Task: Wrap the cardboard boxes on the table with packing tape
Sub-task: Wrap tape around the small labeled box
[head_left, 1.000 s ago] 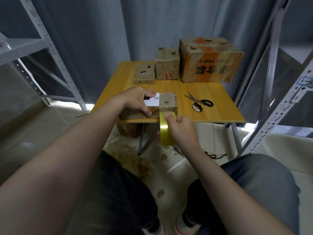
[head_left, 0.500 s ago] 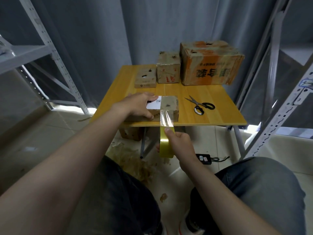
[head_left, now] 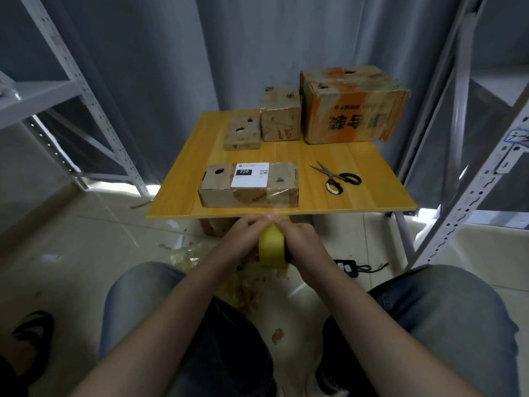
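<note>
A long flat cardboard box [head_left: 223,193] with a white label lies near the front edge of the yellow table [head_left: 329,156]. A strip of clear tape runs over its right part and down toward the front edge. Just below that edge, both hands hold a yellow roll of packing tape [head_left: 271,247]. My left hand [head_left: 246,234] grips its left side and my right hand [head_left: 297,239] its right side, fingertips meeting at the top of the roll where the tape leaves it.
Black-handled scissors [head_left: 337,179] lie right of the box. Three more cardboard boxes stand at the back: a small flat one [head_left: 242,134], a taller one [head_left: 280,116], a large orange-printed one [head_left: 352,107]. Metal shelf frames flank the table. Debris and a black cable lie on the floor.
My left hand has left the box and come down to the tape roll. The roll has moved lower, away from the table edge, drawing the tape out.
</note>
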